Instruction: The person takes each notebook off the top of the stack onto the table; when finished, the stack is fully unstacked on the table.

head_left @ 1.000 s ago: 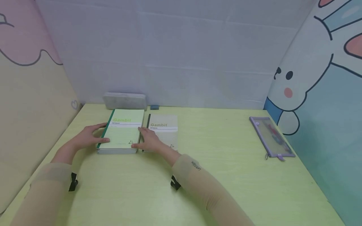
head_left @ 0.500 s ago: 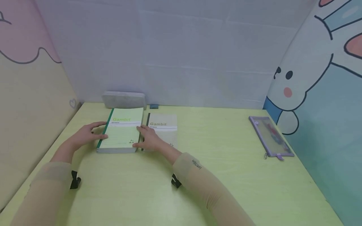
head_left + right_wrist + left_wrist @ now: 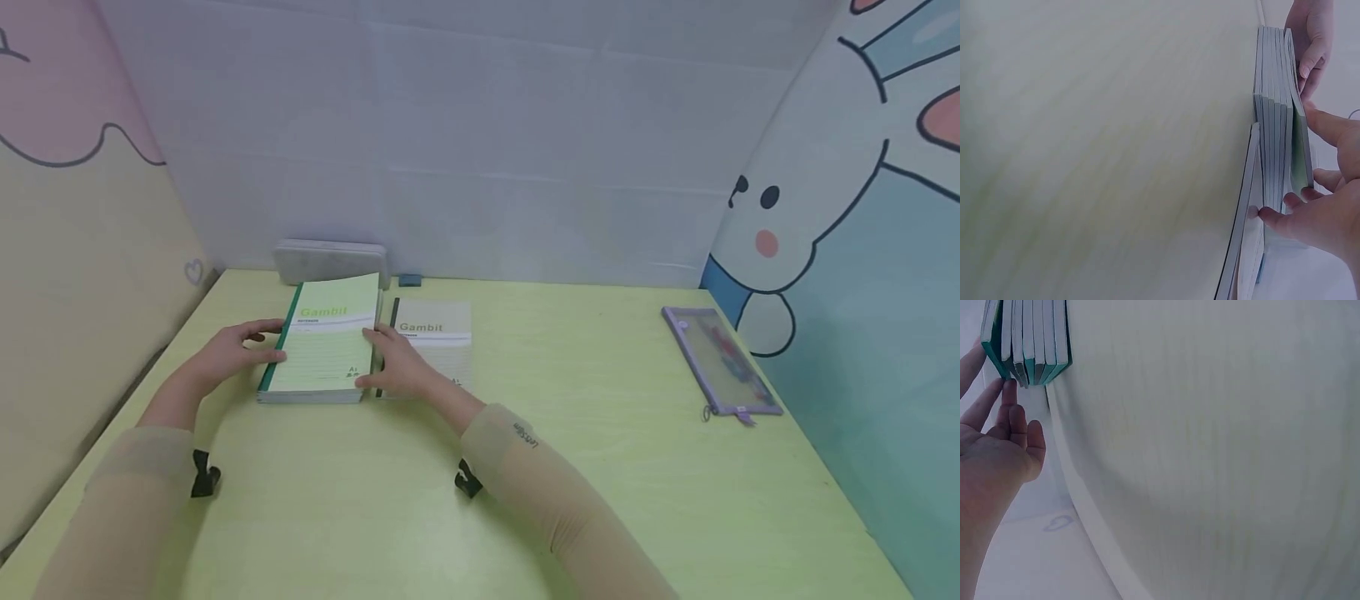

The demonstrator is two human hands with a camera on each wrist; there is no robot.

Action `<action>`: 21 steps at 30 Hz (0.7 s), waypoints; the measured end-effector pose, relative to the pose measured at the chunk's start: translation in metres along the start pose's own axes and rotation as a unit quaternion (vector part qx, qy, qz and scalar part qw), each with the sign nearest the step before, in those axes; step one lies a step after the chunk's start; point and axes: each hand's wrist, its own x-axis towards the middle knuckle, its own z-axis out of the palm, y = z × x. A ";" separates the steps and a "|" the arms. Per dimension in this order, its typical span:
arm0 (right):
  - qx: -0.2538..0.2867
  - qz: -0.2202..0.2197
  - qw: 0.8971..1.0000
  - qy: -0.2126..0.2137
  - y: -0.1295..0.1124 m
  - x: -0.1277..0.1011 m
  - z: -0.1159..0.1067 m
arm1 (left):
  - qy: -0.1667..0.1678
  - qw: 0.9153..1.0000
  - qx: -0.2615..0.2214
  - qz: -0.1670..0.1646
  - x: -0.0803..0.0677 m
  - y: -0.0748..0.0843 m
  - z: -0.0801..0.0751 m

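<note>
A green "Gambit" notebook [image 3: 322,346] tops a stack of several notebooks [image 3: 1272,144] at the table's back left. Its far edge is raised, and the right wrist view shows a gap beneath it. With the thumb on the cover, my left hand [image 3: 228,358] holds the notebook at its dark green spine; curled fingers show beside the stack in the left wrist view. My right hand [image 3: 401,362] grips its right edge, thumb on the cover near the lower corner. One lower finger touches the stack's side. A grey "Gambit" notebook [image 3: 444,333] lies right of the stack, partly behind my right hand.
A pale grey case [image 3: 330,262] stands behind the stack against the back wall. Beside it lies a small dark blue block [image 3: 409,281]. A purple-edged zip pouch [image 3: 720,362] with items inside lies at the table's right edge. Walls border the table on three sides.
The top green notebook's far edge has risen from the stack and the cover now tilts. Both hands have shifted slightly away from me, keeping to its two sides.
</note>
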 end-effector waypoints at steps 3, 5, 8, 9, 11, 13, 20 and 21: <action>0.010 -0.002 1.000 0.006 0.000 -0.001 -0.002 | 0.001 1.000 -0.008 0.002 -0.001 0.002 0.001; 0.026 0.001 1.000 0.011 0.000 -0.001 -0.005 | 0.005 1.000 -0.012 0.012 -0.002 0.005 0.001; 0.042 -0.001 0.999 0.015 0.000 -0.001 -0.010 | 0.016 0.999 -0.013 0.033 -0.004 0.011 0.002; 0.047 -0.003 0.999 0.017 0.000 -0.001 -0.012 | 0.018 0.999 -0.012 0.039 -0.004 0.014 0.002; 0.057 -0.006 0.998 0.019 0.001 -0.001 -0.017 | 0.021 0.999 -0.007 0.050 -0.004 0.019 0.002; 0.073 -0.010 0.997 0.020 0.002 -0.002 -0.022 | 0.022 0.998 0.000 0.055 -0.004 0.024 0.002; 0.124 -0.005 0.992 0.025 0.007 -0.008 -0.041 | 0.021 0.996 0.002 0.086 -0.004 0.043 -0.001; 0.125 -0.005 0.992 0.028 0.008 -0.009 -0.044 | 0.023 0.996 0.002 0.088 -0.005 0.046 -0.001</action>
